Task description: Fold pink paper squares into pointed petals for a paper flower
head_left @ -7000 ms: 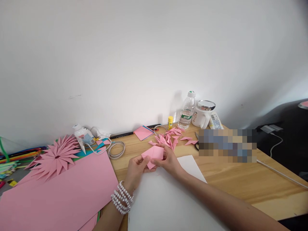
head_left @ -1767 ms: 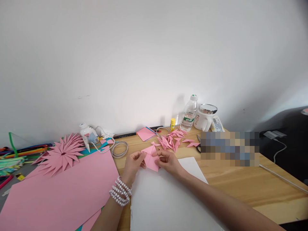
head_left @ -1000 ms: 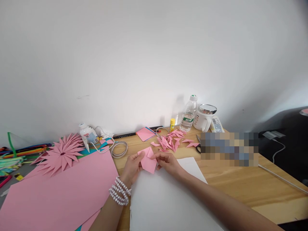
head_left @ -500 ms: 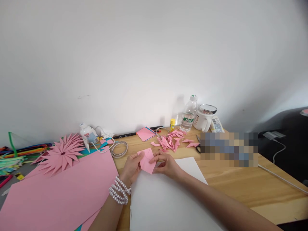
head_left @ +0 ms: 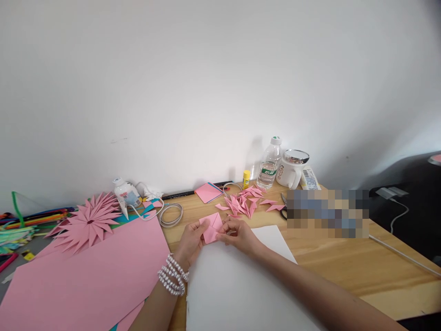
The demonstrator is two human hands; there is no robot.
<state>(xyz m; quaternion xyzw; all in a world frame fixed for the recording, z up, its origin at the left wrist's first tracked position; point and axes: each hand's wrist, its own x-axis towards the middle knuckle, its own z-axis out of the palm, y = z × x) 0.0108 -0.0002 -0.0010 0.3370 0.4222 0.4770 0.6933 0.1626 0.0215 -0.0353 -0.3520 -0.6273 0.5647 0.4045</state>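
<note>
Nearest, a white sheet (head_left: 237, 285) lies on the table (head_left: 344, 262) under both forearms; a large pink sheet (head_left: 86, 276) lies beside it to the left, partly over coloured paper; the left wrist carries a pearl bracelet (head_left: 173, 280). Just past the white sheet's far edge, the left hand (head_left: 191, 239) and the right hand (head_left: 237, 233) meet on a small folded pink paper (head_left: 212, 227); both are closed on it, left fingers pinching its left edge, right fingers pinching its right side; the paper is held just above the table, creases visible on its upper face. Beyond, a scatter of folded pink petals (head_left: 243, 202) lies on the table, near the held paper but apart from it; a pink paper flower (head_left: 86, 220) sits well to the left, with a glue gun (head_left: 124, 195) and a coiled cord (head_left: 171, 214) between; a pink notepad (head_left: 207, 191) lies behind the petals. Farthest, against the wall: a yellow glue stick (head_left: 245, 179), a water bottle (head_left: 269, 164) and a white mug (head_left: 292, 168), close together in a row.
</note>
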